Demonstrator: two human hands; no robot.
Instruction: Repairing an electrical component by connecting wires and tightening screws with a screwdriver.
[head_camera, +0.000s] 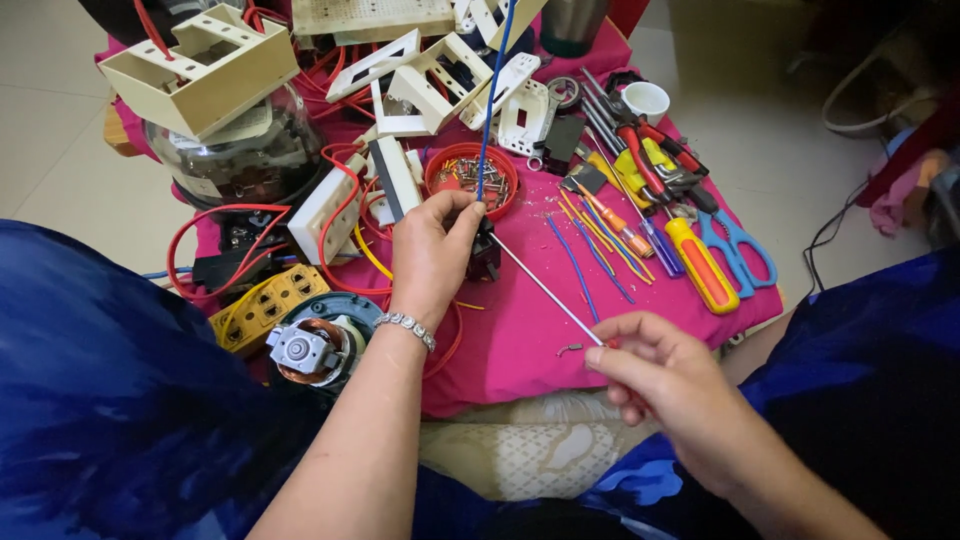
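Closest to the camera, the right hand (665, 385) is pinching the handle end of a thin screwdriver (545, 290), with the long metal shaft running up and left towards the other hand. The left hand (432, 255), bracelet on the wrist, is closed around a small black electrical part (485, 250) and is also pinching a blue wire (492, 100) that's sticking straight up out of the top of the frame. The screwdriver tip is sitting right at that black part, though I can't actually see the screw, so whether it's going in or coming out is anyone's guess.

My read on progress: it looks mid-job. The wire is seated at the part and being worked on, but nothing looks closed up yet.

Just past the hands, a red bowl of screws (470, 175) is sitting on the pink cloth (520, 345), touching nothing. To the right, loose blue and yellow wire offcuts (590, 250), a yellow-handled screwdriver (702, 265), blue scissors (740, 250) and pliers (645, 165) are lying close together. Left side: a yellow socket block (262, 305), a small motor with copper winding (310, 350) and red wires (340, 210). Further back, white plastic switch housings (430, 85) and a beige box (205, 70) are still lying open and unassembled, so plenty seems left to do.
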